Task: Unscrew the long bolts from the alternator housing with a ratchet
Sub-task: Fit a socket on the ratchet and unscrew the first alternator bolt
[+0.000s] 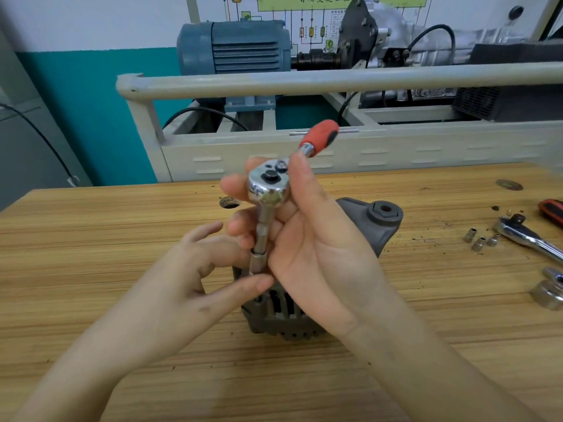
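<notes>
One grey ribbed alternator housing (370, 226)

- The grey cast-metal alternator housing (376, 226) stands on the wooden plank surface (91, 239), near its middle.
- The chrome ratchet with the red-and-black handle (268, 184) sits above the housing, its extension bar (260, 239) running down into it.
- The right hand (313, 239) is around the ratchet head; the left hand (195, 269) lies just left of the bar, near its lower end.
- Three small metal sockets (481, 240) lie right of the housing, well apart from it.
- A second chrome ratchet (530, 237) lies just right of the sockets.
- A blue-grey electric motor (234, 47) stands behind the surface, on a framed stand (304, 80).
</notes>
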{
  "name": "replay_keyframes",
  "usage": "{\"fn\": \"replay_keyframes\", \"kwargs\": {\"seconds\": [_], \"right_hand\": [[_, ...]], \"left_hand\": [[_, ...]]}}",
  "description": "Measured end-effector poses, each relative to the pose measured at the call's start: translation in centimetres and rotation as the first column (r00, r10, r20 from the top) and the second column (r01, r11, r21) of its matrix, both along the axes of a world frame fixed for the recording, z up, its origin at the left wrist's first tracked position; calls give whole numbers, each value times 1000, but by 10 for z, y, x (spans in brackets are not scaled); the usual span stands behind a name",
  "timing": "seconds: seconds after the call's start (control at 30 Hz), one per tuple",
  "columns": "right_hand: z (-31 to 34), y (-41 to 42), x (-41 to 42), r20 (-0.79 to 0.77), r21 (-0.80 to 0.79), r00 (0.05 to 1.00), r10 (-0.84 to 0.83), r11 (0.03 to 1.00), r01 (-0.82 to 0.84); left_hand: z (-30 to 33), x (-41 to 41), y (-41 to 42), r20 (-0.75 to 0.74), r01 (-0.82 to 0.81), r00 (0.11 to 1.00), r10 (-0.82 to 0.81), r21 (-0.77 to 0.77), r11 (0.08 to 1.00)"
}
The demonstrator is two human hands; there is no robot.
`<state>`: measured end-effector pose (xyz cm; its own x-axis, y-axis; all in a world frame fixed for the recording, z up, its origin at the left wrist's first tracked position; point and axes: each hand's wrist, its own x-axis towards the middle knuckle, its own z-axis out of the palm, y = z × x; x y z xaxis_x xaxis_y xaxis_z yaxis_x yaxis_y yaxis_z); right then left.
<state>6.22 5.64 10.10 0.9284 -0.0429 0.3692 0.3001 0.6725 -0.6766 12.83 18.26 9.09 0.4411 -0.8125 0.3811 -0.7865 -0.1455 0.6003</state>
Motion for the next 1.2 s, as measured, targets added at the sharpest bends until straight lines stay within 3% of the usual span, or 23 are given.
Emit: {"fn": "replay_keyframes", "kwargs": {"seconds": [0.17,0.4,0.6,0.73,0.9,1.0,1.2], "right_hand": [[0,1,0,21,-19,999,-25,1000,25],[0,-1,0,53,-23,998,-36,999,37],[-2,-2,2,37,-44,998,50,998,-48],[-3,-1,2,91,-24,995,31,999,-29],[-4,-5,0,97,61,995,-3,998,-3],[-3,-2,2,73,-29,997,-8,1000,10],[-4,-3,3,50,-18,998,41,999,-40]], "left_hand": [[1,4,2,84,18,996,-22,46,999],[-1,-2,-2,166,-87,982,93,-43,995],[4,-3,1,65,-17,998,18,-20,1000],[1,-6,0,106,-90,989,98,-78,993],[0,-7,-4,15,-156,987,159,-116,981],[2,-8,-2,75,-114,990,119,-58,992],[3,-6,1,72,-77,994,79,-34,996]]}}
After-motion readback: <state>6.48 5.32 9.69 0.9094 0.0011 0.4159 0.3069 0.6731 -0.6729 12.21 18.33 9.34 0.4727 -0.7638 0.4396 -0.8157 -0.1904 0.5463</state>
